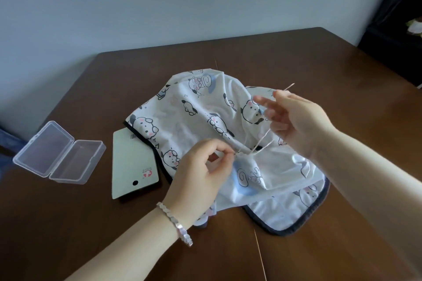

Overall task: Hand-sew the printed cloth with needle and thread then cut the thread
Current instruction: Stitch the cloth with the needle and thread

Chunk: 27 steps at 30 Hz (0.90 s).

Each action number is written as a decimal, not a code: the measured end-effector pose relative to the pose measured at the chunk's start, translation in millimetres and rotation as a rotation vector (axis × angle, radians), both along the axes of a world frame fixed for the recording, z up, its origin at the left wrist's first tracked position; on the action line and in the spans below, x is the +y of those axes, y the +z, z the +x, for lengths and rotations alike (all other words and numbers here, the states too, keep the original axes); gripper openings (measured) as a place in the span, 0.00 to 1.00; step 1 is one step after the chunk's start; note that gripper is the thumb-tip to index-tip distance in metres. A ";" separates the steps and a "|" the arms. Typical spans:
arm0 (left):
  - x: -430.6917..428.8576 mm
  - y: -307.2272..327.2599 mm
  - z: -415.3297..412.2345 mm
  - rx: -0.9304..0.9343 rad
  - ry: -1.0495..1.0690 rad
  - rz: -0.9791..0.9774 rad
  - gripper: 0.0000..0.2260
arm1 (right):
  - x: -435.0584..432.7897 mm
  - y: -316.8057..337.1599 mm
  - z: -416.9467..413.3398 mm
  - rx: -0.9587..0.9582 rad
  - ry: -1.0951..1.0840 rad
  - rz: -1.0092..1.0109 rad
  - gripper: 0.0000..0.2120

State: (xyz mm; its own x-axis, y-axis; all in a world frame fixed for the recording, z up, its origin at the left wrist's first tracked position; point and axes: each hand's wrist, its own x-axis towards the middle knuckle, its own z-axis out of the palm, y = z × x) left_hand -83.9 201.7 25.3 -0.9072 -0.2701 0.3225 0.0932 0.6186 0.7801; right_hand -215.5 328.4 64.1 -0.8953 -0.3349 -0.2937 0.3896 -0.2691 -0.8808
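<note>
1. As I watch through the head camera, the nearest thing is a silver bracelet (174, 223) on the left wrist, at 7 o'clock from the printed cloth (198, 121).
2. Next comes the left hand (201, 171). Its thumb and forefinger are pressed together, pinching the thread (262, 143) right where it meets the printed cloth, and the other fingers are curled.
3. The printed cloth, white with cartoon puppies and a dark border, lies rumpled at the middle of the desk (319, 64).
4. From that pinch the tan thread runs up toward 1 o'clock to the right hand (296, 121).
5. The right hand is raised over the printed cloth and pinches the needle (289, 86), whose end pokes out toward 1 o'clock. Its other fingers are loosely spread.
6. At 9 o'clock from the printed cloth a pale green card (132, 162) lies flat, one corner under the dark border.
7. Farther toward 9 o'clock I see a clear plastic box (59, 153), its lid open flat.
8. At 12 o'clock, past the desk's far edge, stands a pale wall (159, 2).
</note>
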 end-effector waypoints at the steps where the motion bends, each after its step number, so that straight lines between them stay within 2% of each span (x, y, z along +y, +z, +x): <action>1: 1.6 2.9 -0.6 -0.044 -0.005 0.076 0.06 | -2.5 4.6 2.5 -0.014 0.082 -0.055 0.11; 4: 4.5 8.2 -3.3 -0.110 -0.040 0.258 0.08 | -14.6 12.0 7.8 0.057 0.255 -0.123 0.10; 6: 5.2 11.2 -3.0 -0.120 -0.053 0.291 0.07 | -25.0 6.4 4.4 0.195 0.286 -0.015 0.09; 10: 0.7 14.6 0.7 -0.141 -0.075 0.307 0.05 | -26.5 -11.8 -27.3 0.717 0.257 0.616 0.06; 14: -2.9 14.9 2.6 -0.156 -0.039 0.319 0.06 | -2.7 -21.9 -81.6 1.202 0.361 1.249 0.06; 16: -3.4 16.5 2.9 -0.162 -0.033 0.329 0.06 | 10.3 -20.6 -104.0 1.224 0.284 1.422 0.09; 18: -3.2 18.0 2.8 -0.174 -0.042 0.336 0.05 | 21.3 -16.9 -115.1 1.125 0.140 1.564 0.11; 20: -3.3 17.6 2.1 -0.183 -0.037 0.333 0.05 | 23.3 -12.8 -112.6 0.969 0.044 1.554 0.10; 21: -3.4 17.3 1.5 -0.181 -0.031 0.334 0.04 | 18.9 -9.2 -104.3 0.907 0.053 1.451 0.09; 24: -2.6 17.3 -1.0 -0.161 -0.013 0.346 0.05 | 0.8 -2.0 -64.7 0.828 0.198 1.114 0.11; 27: -2.0 17.2 -1.6 -0.155 -0.010 0.361 0.05 | -5.8 1.7 -14.8 0.631 0.455 0.796 0.06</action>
